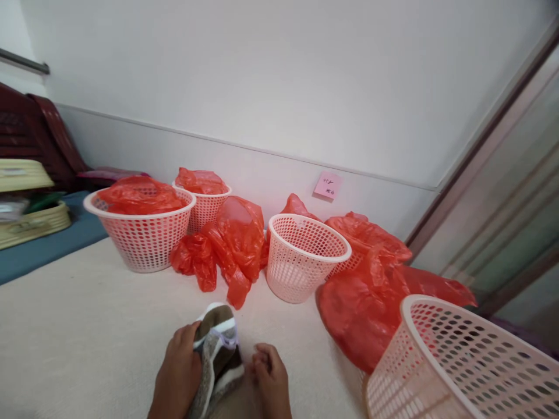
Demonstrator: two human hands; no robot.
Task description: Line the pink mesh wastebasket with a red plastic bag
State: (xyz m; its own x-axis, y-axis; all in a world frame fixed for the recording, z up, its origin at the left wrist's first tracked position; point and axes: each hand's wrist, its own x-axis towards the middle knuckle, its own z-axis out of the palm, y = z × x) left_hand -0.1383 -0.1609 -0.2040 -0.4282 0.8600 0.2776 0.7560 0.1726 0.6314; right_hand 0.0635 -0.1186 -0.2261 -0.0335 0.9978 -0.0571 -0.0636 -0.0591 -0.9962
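My left hand (177, 369) is closed around a bundle of striped socks (218, 355) in brown, grey and white, low in the middle of the view. A pale purple strip lies across the bundle near its upper end. Just to the right of the socks, my right hand (271, 375) has its fingers curled into a loose pinch. Whatever is in that pinch, if anything, is hidden. The lower part of the bundle between my hands is blurred and runs out of view.
On the pale surface stand a pink basket (301, 256), a larger one (437, 361) at right, and a basket (146, 238) stuffed with red plastic. Red plastic bags (238, 238) lie between them. A pink note (327, 185) sticks to the wall; cream containers (35, 224) stand left.
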